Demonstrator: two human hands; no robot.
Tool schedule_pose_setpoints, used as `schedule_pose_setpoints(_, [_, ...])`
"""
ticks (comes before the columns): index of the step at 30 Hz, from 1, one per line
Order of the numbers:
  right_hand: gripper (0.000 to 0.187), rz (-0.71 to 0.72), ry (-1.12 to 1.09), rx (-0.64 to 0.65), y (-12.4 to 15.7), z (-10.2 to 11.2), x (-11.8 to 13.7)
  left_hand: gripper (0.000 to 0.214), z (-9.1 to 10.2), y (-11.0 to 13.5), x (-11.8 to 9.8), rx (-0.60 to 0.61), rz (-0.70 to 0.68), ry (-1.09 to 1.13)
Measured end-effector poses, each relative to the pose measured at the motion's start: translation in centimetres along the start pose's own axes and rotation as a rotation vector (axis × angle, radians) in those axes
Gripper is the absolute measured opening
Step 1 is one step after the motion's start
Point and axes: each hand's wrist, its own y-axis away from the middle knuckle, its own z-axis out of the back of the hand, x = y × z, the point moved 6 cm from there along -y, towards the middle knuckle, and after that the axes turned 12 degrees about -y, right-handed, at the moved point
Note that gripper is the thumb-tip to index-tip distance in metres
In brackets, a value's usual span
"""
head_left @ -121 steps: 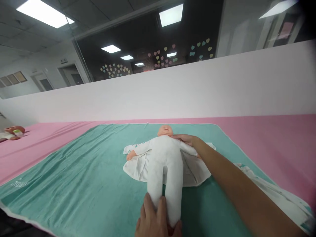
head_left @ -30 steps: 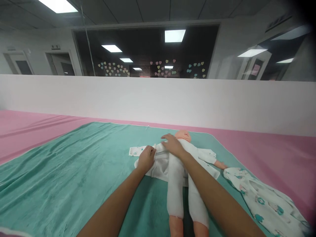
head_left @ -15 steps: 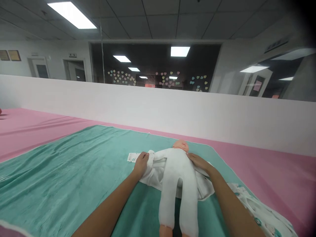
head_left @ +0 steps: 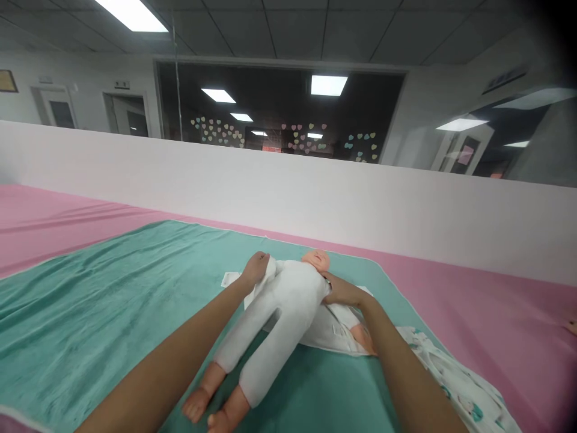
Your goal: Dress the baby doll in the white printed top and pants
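A baby doll [head_left: 295,288] with a white cloth body lies on its back, head away from me. Its legs slant toward the lower left, and its bare feet show. Under it spreads a white garment [head_left: 327,334]. My left hand [head_left: 256,269] is closed on white cloth beside the doll's shoulder at the left; whether the doll's arm is inside cannot be seen. My right hand [head_left: 343,291] grips the doll's side below the head, fingertips partly hidden. The doll's forearm [head_left: 360,338] lies out to the right, beneath my right wrist.
A green blanket [head_left: 135,300] covers much of the pink surface [head_left: 478,288]. Printed white cloth [head_left: 455,373] lies bunched at the right. A low white wall [head_left: 270,186] runs along the back. A pale tab of cloth [head_left: 229,279] sticks out left of the doll.
The doll has turned, its legs swinging to the left and its feet coming into view. Its forearm now shows at the right. Both hands have shifted slightly left.
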Motion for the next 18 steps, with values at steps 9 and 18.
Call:
schedule_pose_setpoints(9, [0.075,0.142,-0.029,0.02,0.8,1.4,1.4,0.027,1.1,-0.5,-1.1,0.004,0.032,0.063])
schedule_pose_setpoints(18, [0.067,0.223,-0.052,-0.018,-0.4,-2.1,2.4,0.024,-0.8,1.3,-7.6,0.192,-0.106,0.095])
